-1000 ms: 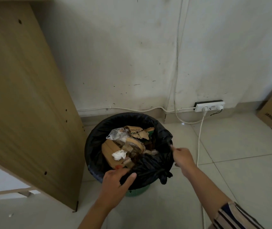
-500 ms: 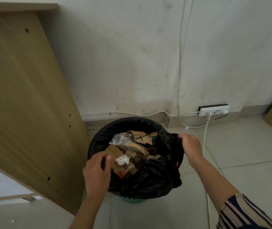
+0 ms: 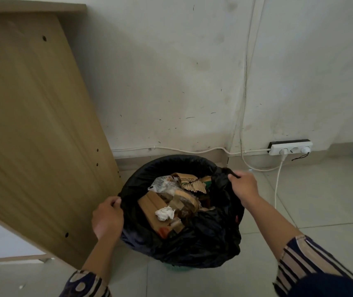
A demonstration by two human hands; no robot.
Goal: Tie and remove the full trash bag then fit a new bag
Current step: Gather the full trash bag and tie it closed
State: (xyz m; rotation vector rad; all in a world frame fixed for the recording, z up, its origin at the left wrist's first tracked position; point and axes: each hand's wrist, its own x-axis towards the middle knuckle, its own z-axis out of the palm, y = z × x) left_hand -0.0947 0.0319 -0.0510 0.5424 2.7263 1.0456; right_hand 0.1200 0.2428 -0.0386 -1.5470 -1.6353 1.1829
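A person is standing over a black trash bag (image 3: 192,243) that is lining a bin on the tiled floor (image 3: 321,200), close to the wall. The left hand (image 3: 107,217) is curling its fingers over the bag's left rim, and the right hand (image 3: 244,186) is gripping a bunched piece of the rim at the far right. Cardboard scraps (image 3: 150,207), a crumpled tissue (image 3: 165,213) and clear plastic are filling the bag. The bin itself is mostly hidden; a green edge, probably its base, is showing below. A wooden panel (image 3: 32,125) is leaning at the left.
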